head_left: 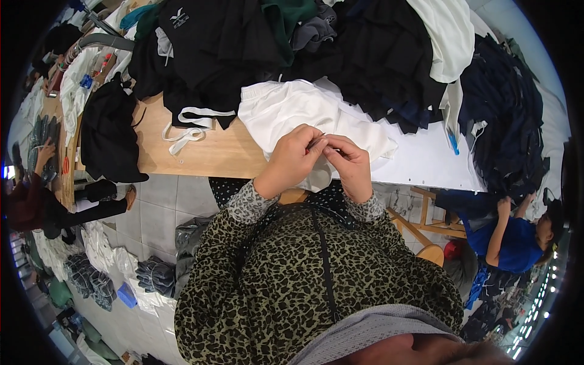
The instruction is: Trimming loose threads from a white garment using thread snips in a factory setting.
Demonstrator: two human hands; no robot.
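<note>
My left hand (292, 159) and my right hand (351, 165) meet over the table's near edge, fingertips pinched close together. Between the left thumb and fingers shows a small dark pointed object (316, 142); its kind is mostly hidden by the fingers. The right thumb and forefinger are closed at its tip, and whatever they pinch is too small to make out. Just beyond and under both hands lies a crumpled white garment (286, 109) with a gathered waistband. Part of it hangs over the table edge.
Black garments (213, 55) are heaped along the far side, with dark navy clothes (505, 115) at the right. White tape (188, 131) lies on the wooden table (213, 155). A blue pen-like item (453, 142) rests on white paper (435, 161). A co-worker in blue (514, 240) handles cloth at right.
</note>
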